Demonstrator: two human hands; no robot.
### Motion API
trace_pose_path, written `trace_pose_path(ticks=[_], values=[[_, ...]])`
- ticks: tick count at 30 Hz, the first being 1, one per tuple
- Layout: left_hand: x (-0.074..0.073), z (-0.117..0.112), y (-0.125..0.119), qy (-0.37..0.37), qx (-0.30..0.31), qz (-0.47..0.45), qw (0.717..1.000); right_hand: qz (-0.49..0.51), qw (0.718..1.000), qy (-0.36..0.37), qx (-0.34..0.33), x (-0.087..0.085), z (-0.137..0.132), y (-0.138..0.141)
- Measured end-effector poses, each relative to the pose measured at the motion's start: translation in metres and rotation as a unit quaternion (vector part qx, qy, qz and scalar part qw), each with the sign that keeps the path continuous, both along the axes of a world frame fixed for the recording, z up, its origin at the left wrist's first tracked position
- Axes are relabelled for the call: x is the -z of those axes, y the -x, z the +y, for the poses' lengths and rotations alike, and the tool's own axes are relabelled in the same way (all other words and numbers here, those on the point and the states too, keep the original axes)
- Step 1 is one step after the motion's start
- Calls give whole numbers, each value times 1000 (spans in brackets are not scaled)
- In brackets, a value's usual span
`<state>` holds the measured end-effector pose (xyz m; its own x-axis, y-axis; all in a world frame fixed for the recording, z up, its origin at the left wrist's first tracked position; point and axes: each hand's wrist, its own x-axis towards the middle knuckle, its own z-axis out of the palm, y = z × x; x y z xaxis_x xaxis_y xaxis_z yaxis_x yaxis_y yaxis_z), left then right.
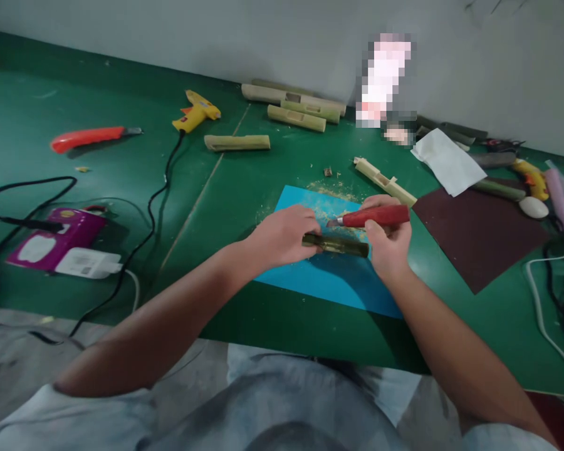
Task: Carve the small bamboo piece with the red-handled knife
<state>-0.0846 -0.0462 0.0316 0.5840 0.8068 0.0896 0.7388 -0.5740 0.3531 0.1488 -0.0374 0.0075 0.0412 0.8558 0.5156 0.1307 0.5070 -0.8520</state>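
Note:
A short green bamboo piece (343,245) lies across a blue sheet (338,279) on the green table. My left hand (284,235) is closed on its left end and holds it down. My right hand (389,241) grips a red-handled knife (376,217) whose short blade points left, just above the bamboo piece. Pale shavings are scattered over the far part of the blue sheet.
Several cut bamboo pieces (295,108) lie at the back. A yellow glue gun (196,111) with a black cord, a red utility knife (91,136), a purple box (59,240), a dark brown sheet (482,235), white paper (446,161) and a second glue gun (532,178) surround me.

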Motion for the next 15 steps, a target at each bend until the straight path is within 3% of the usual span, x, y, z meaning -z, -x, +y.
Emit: trace_pose_path(ticks=[6, 15], values=[[1, 15, 8, 46, 56, -80, 994, -24, 998, -36, -53, 2, 3, -3], [5, 14, 15, 80, 59, -123, 987, 11, 992, -60, -107, 4, -3, -8]])
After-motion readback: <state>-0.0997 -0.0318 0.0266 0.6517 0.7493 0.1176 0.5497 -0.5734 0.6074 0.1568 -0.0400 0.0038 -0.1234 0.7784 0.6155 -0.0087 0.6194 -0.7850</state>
